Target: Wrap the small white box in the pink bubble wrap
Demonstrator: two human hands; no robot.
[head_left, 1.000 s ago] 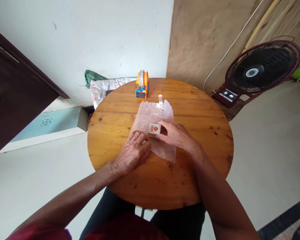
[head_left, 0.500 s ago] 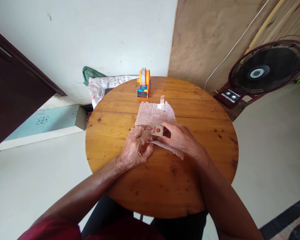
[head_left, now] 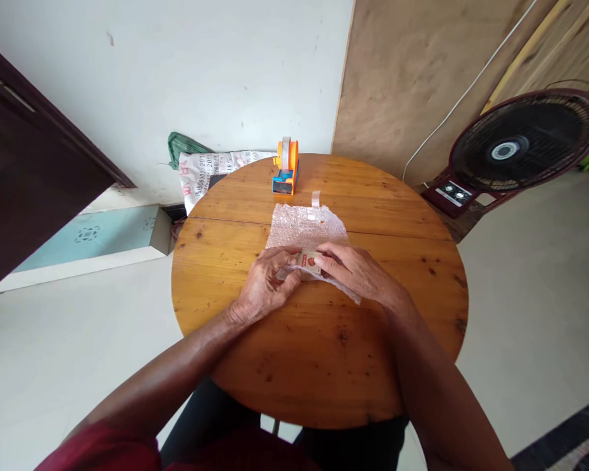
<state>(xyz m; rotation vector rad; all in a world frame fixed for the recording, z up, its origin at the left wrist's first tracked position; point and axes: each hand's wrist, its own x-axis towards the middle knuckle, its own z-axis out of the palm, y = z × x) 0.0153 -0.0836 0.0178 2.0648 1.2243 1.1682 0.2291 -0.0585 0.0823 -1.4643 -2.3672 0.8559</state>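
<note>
A small box with a red mark (head_left: 310,260) lies on a sheet of bubble wrap (head_left: 304,224) on the round wooden table (head_left: 255,216). My left hand (head_left: 264,286) and my right hand (head_left: 353,269) both close on the box and on the near edge of the wrap, which is lifted over the box. A short strip of clear tape (head_left: 315,199) sticks to the wrap's far edge.
An orange and blue tape dispenser (head_left: 286,169) stands at the table's far edge. Behind the table lie a printed white sack (head_left: 211,169) and a green bag (head_left: 179,144). A dark red floor fan (head_left: 520,147) stands at the right.
The box has tipped from standing on edge to lying low on the wrap. My left hand came in to the box, and the near edge of the wrap was lifted over it.
</note>
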